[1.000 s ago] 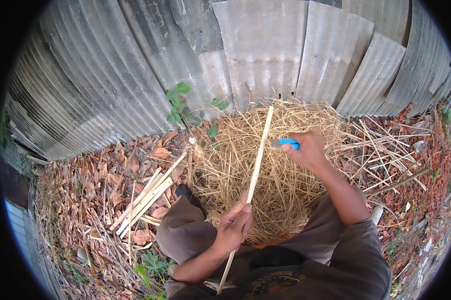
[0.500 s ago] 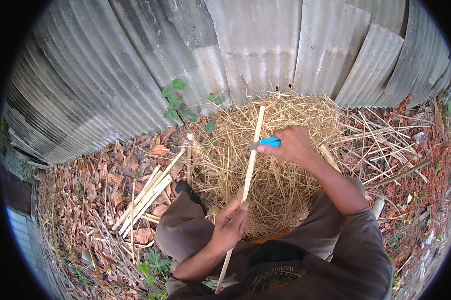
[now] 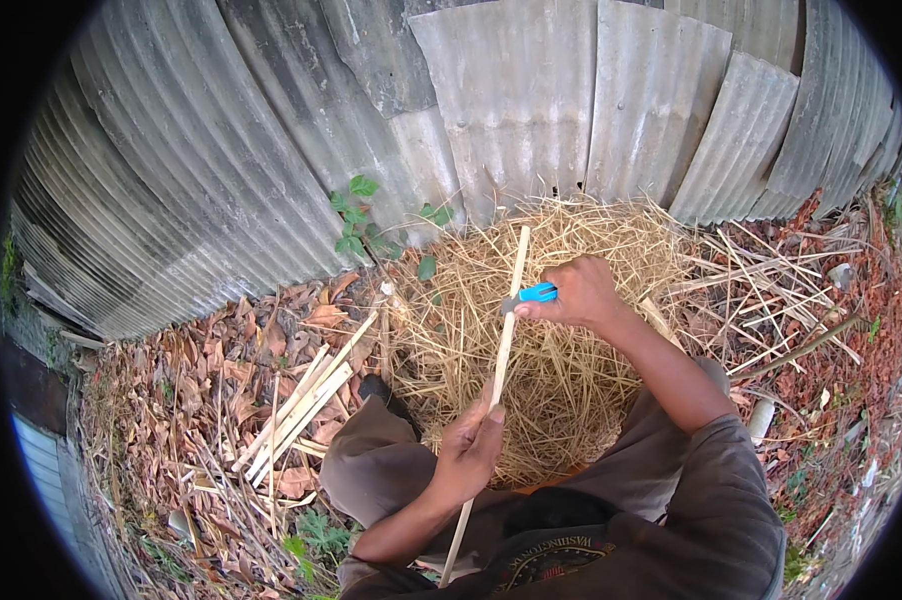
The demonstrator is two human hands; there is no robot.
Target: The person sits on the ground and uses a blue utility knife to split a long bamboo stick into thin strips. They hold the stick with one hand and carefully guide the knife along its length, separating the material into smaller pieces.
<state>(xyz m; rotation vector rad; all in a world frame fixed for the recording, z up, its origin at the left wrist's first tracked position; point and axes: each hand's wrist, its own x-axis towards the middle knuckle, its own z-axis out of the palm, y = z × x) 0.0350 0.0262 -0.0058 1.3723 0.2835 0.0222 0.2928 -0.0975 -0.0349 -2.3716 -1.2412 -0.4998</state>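
A long, pale bamboo strip [image 3: 507,352] slants from near my lap up over the straw, its top end pointing away from me. My left hand [image 3: 468,452] is closed around its middle, thumb lying along it. Farther up, my right hand [image 3: 581,290] grips a short knife with a bright blue handle [image 3: 540,292]. The knife's grey front part lies against the strip; its cutting edge is too small to make out. Beneath both hands spreads a heap of thin straw-coloured shavings [image 3: 561,390], between my bent legs.
On the left, several split pale strips [image 3: 306,410] rest on dry brown leaves [image 3: 211,370]. Thin sticks [image 3: 761,290] lie scattered at right. A corrugated metal fence [image 3: 516,110] bounds the far side, with a green plant [image 3: 356,215] at its foot.
The view has tilted slightly, so the scene sits a little lower. Both hands keep their hold, and the knife stays at nearly the same spot on the strip.
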